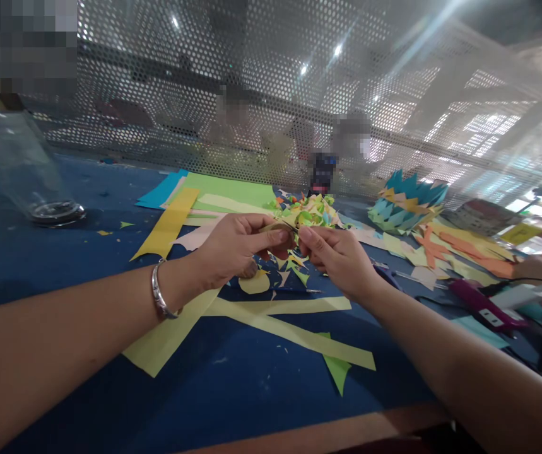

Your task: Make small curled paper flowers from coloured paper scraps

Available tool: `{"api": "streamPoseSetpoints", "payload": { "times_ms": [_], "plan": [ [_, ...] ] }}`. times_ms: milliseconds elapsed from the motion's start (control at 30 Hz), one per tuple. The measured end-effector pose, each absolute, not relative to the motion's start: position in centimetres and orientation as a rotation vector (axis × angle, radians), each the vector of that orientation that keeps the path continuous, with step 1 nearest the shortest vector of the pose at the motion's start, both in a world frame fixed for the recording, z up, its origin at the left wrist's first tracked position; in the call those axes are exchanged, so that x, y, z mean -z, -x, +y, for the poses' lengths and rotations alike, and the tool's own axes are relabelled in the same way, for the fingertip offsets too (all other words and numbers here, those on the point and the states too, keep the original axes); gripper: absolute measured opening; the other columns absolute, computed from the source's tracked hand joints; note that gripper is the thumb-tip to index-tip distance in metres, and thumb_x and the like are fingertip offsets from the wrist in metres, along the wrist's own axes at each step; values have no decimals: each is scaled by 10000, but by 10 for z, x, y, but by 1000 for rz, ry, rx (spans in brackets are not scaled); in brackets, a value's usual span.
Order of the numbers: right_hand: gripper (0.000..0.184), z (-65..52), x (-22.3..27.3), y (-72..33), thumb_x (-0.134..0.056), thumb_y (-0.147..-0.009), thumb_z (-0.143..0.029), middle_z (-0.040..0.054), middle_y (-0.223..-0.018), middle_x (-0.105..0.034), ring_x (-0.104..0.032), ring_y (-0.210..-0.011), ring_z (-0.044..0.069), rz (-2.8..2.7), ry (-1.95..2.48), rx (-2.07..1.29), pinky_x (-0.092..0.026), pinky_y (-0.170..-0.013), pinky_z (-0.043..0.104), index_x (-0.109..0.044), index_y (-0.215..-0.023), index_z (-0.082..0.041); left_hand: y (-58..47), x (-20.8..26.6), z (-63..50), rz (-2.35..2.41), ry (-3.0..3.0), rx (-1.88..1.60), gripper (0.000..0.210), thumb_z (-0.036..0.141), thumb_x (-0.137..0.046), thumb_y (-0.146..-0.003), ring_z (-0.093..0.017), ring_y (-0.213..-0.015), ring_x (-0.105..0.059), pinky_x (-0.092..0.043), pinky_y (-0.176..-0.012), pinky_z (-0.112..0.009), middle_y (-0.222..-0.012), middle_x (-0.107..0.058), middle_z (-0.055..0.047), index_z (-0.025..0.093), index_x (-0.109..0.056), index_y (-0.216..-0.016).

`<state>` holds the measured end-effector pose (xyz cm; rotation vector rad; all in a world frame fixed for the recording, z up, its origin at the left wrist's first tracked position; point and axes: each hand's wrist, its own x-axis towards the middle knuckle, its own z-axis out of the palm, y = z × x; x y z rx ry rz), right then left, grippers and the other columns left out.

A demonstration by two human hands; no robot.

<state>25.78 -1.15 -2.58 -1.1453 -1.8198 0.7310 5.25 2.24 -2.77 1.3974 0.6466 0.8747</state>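
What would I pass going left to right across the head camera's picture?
Clear glass vessel → yellow paper strip → left hand → right hand → spiky blue-and-yellow paper piece → purple device.

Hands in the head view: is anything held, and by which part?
The right hand seems to pinch a thin dark object near one end; whether the left hand holds anything is unclear.
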Motion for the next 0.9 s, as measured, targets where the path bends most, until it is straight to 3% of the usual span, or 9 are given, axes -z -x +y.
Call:
{"api": "streamPoseSetpoints", "payload": {
  "times_ms": [633,900],
  "plan": [
    [492,-11,24,-262,-480,-990,-562,-70,-531,-292,-241,-464,71,-1939,1145,-552,-191,-446,258,-482,-666,-192,-51,34,29,682,-1398,-874,241,383,-782,-780,-25,-398,-367,-255,-382,-195,-750,-686,-33,174,-717,-883],
    [509,-10,23,-262,-481,-989,-557,-67,-526,-308,-261,-474,72,-1970,1137,-510,-214,-463,260,-452,-635,-193,-48,31,30,698,-1474,-882,191,345,-772,-786,-40,-427,-430,-293,-403,-201,-709,-662,-25,163,-726,-819]
  ]
}}
